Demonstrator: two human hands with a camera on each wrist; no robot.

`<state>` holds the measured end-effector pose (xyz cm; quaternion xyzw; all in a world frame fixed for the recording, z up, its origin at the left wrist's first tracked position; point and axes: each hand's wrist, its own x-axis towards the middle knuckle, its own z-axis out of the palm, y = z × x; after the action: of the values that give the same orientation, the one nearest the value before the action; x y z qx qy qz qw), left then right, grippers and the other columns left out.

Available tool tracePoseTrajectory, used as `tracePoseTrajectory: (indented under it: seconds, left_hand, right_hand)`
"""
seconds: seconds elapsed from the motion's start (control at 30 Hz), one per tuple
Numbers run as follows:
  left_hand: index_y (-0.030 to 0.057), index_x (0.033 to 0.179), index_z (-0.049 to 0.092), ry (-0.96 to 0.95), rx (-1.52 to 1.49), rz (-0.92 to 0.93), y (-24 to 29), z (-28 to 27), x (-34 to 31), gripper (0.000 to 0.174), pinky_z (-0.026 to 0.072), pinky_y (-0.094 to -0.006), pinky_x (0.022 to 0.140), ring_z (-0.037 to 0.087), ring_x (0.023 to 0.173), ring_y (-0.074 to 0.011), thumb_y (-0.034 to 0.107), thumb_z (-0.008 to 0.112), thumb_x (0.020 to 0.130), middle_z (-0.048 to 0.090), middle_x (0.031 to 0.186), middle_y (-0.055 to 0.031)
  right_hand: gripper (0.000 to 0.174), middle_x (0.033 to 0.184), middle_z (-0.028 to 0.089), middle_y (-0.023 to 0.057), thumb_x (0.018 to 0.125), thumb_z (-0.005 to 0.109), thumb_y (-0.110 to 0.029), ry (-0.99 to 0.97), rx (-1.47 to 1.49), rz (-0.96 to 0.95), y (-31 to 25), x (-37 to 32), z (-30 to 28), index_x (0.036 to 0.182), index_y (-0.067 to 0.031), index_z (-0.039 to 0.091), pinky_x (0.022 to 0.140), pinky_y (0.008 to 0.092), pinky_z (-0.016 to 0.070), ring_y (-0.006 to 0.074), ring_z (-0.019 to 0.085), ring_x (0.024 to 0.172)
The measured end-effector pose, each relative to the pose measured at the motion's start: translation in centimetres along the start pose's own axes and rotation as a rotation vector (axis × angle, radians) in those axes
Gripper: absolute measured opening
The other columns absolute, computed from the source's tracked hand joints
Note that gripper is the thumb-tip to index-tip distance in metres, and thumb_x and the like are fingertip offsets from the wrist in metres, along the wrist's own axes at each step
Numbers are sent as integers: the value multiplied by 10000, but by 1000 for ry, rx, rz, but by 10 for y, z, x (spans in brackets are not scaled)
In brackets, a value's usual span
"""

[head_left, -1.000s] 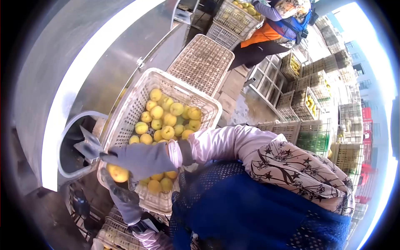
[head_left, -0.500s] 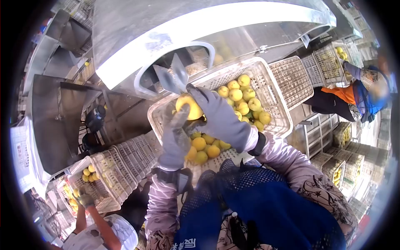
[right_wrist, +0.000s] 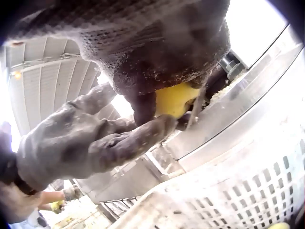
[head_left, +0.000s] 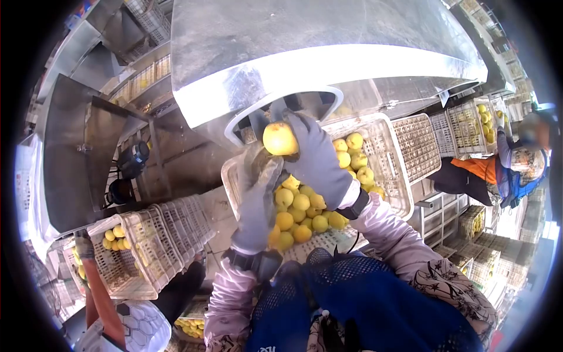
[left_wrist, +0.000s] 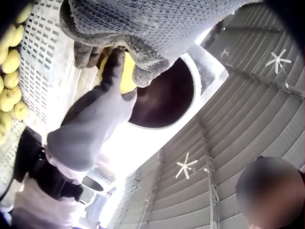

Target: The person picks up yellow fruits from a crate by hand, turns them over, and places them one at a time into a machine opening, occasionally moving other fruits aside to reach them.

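A yellow fruit [head_left: 280,139] is held between both grey-gloved hands, in front of a round opening [head_left: 246,120] in a metal machine. The right hand [head_left: 319,161] curls round its right side; the left hand [head_left: 257,196] grips it from the left and below. In the left wrist view the fruit [left_wrist: 127,74] shows between the gloves, beside the dark opening [left_wrist: 164,95]. The right wrist view shows the fruit [right_wrist: 175,100] under the right hand [right_wrist: 157,47], with fingers of the left hand [right_wrist: 86,138] against it. Below the hands, a white crate [head_left: 390,170] holds several yellow fruits [head_left: 301,202].
The metal machine's hood [head_left: 328,35] rises beyond the crate. An upturned crate [head_left: 415,146] stands to the right. A person [head_left: 522,164] is at far right, another [head_left: 126,322] at lower left beside crates of fruit [head_left: 143,252]. A dark motor [head_left: 134,159] sits at left.
The view has swung from the right side to the machine and crate. The fruit, low at the crate's end before, is now raised in both hands before the opening, and the metal blades there are mostly covered.
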<state>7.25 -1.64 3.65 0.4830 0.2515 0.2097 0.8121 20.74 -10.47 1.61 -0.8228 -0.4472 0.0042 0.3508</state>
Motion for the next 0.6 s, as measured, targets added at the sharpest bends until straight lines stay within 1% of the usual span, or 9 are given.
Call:
tracePoseTrajectory:
  seconds: [0.07,0.2,0.27,0.33,0.4,0.43,0.47,0.53,0.6]
  left_hand:
    - [46,1435,485,86,-90,-16,-8,-7,-16,473,549,-326,932,630,1126,-170,88,655,995,603,1323,-127]
    - [45,1490,427,262,-100,-208,-47,-44,-40,537,516,-344,1019,580,1217,-198,98,651,1005,553,1368,-134]
    - [36,1517,404,314,-55,-307,-64,-51,-53,566,505,-356,1070,551,1280,-225,77,645,1006,522,1414,-140]
    - [21,1525,369,94,181,-243,-86,-55,-46,681,468,-410,1114,504,1354,-322,142,721,955,483,1481,-193]
    - [7,1521,361,159,782,-233,-112,-62,-24,801,456,-439,1118,478,1375,-427,199,789,872,425,1535,-260]
    - [13,1528,356,198,1056,-187,-123,-61,-12,826,471,-444,1090,494,1350,-439,197,786,848,410,1530,-285]
    - [19,1535,350,231,1329,-127,-133,-61,-1,851,486,-448,1061,510,1325,-452,194,782,823,395,1525,-311]
    - [26,1531,359,196,1450,-158,-160,-75,18,827,497,-463,1027,523,1291,-461,174,758,823,382,1513,-330]
    - [34,1528,367,170,1577,-180,-173,-73,22,804,507,-478,992,535,1257,-471,154,735,823,369,1501,-349]
  right_hand:
    - [901,1276,563,237,755,863,-303,57,-68,-68,-6,5,0,1477,-5,416,934,492,525,427,611,1113]
    - [873,1164,592,216,765,860,-434,-27,-86,101,-14,32,21,1411,-1,465,860,485,545,394,647,1018]
    - [896,1118,602,213,757,856,-484,127,-198,125,-7,50,43,1389,12,460,829,464,560,369,660,992]
    - [914,1113,615,227,737,889,-427,-60,-92,283,-20,72,23,1378,50,445,816,450,572,357,669,974]
    - [891,1119,624,251,729,912,-351,19,188,236,-12,62,-4,1347,86,442,805,429,579,342,674,945]
    - [929,1160,625,264,731,923,-297,-22,279,243,-12,49,-25,1398,102,416,806,421,582,340,688,959]
    - [970,1168,633,243,754,908,-321,116,189,156,-8,26,-29,1480,59,391,813,409,583,346,697,987]
    - [946,1224,634,239,796,870,-348,-247,206,421,-5,-17,-51,1527,11,389,852,452,572,383,689,1065]
    - [868,1305,620,256,835,822,-375,-483,195,529,40,-63,-16,1514,-6,426,899,493,551,423,664,1121]
